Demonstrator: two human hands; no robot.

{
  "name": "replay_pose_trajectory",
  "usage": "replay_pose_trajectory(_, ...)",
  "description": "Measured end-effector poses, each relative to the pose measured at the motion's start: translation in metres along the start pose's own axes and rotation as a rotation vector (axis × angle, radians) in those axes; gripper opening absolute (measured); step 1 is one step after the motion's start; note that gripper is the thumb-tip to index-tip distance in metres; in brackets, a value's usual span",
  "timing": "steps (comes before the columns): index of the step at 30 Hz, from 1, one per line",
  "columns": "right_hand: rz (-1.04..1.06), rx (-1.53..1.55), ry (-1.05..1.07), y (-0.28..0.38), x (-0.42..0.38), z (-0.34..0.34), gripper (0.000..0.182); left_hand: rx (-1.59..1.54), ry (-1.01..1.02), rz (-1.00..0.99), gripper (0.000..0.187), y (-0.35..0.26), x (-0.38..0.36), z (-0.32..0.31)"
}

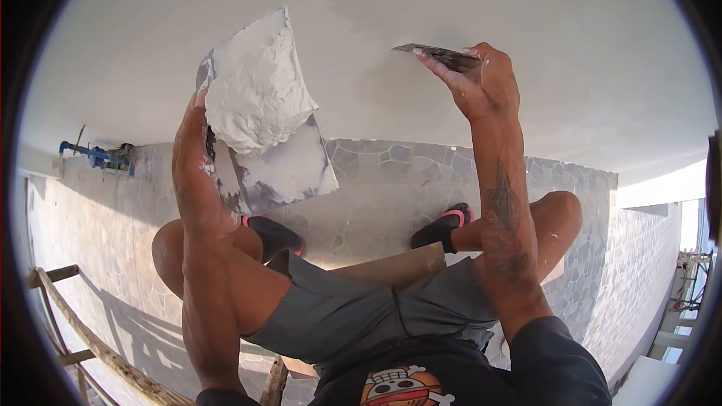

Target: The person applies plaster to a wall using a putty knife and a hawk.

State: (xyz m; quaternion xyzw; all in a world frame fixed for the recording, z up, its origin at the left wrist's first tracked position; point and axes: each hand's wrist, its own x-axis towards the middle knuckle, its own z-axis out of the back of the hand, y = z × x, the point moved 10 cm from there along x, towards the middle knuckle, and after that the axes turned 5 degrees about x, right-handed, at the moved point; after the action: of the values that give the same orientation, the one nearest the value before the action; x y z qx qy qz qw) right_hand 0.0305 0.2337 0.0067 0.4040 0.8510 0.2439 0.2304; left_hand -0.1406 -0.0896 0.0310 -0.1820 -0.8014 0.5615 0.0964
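My left hand is closed around the side of a plasterer's hawk, a flat pale plate with smeared edges. A thick mound of white putty covers its upper part. In front of the pale wall, my right hand grips a thin metal putty knife, seen almost edge-on, with the thumb along it. Whether its blade touches the wall cannot be made out. White smears mark the fingers of both hands. Darker grey patches show on the wall near the knife.
Blue pipe fittings stick out at the wall's lower left. Below runs a stone-patterned floor, with my shoes near the wall. A wooden frame stands at lower left. A board-like piece lies under my legs.
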Motion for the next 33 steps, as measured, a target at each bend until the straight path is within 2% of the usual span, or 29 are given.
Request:
replay_pose_trajectory(2, -0.001, 0.099, 0.005, 0.016, -0.016, -0.021, 0.03, 0.016, -0.017, -0.012, 0.051, 0.003, 0.003, 0.004)
replay_pose_trajectory(3, 0.015, 0.157, 0.102, 0.024, -0.026, -0.031, 0.034, 0.043, -0.02, -0.017, 0.051, 0.002, 0.004, 0.004)
replay_pose_trajectory(6, 0.099, 0.135, 0.135, 0.045, -0.048, -0.016, 0.039, 0.092, -0.03, -0.011, 0.051, 0.003, 0.006, 0.004)
replay_pose_trajectory(8, 0.108, 0.111, 0.023, 0.038, -0.046, 0.038, 0.05, 0.086, -0.031, -0.002, 0.051, 0.006, 0.006, 0.0)
replay_pose_trajectory(11, 0.016, 0.143, -0.164, -0.014, -0.018, 0.156, 0.048, 0.065, -0.019, 0.014, 0.051, 0.006, 0.005, -0.003)
replay_pose_trajectory(12, -0.033, 0.056, -0.212, -0.038, 0.001, 0.211, 0.048, 0.059, -0.015, 0.018, 0.051, 0.007, 0.004, -0.003)
replay_pose_trajectory(13, -0.05, 0.0, -0.323, -0.055, 0.002, 0.235, 0.047, 0.056, -0.013, 0.023, 0.051, 0.008, 0.005, -0.004)
replay_pose_trajectory(17, -0.083, 0.054, -0.361, -0.097, 0.03, 0.301, 0.044, 0.049, -0.007, 0.025, 0.051, 0.008, 0.006, -0.005)
replay_pose_trajectory(19, -0.081, 0.1, -0.298, -0.098, 0.042, 0.296, 0.042, 0.047, -0.006, 0.027, 0.051, 0.009, 0.005, -0.006)
replay_pose_trajectory(22, -0.087, 0.163, -0.349, -0.089, 0.049, 0.273, 0.048, 0.035, -0.007, 0.035, 0.052, 0.008, 0.005, -0.005)
replay_pose_trajectory(25, -0.039, 0.145, -0.359, -0.067, 0.04, 0.246, 0.046, 0.029, -0.009, 0.043, 0.052, 0.009, 0.006, -0.005)
replay_pose_trajectory(29, -0.019, 0.093, -0.358, -0.027, 0.031, 0.202, 0.034, -0.003, -0.017, 0.072, 0.051, 0.011, 0.003, -0.009)
replay_pose_trajectory(33, 0.03, 0.076, -0.28, 0.012, 0.023, 0.154, 0.033, -0.034, 0.08, 0.082, 0.05, 0.015, 0.008, -0.016)
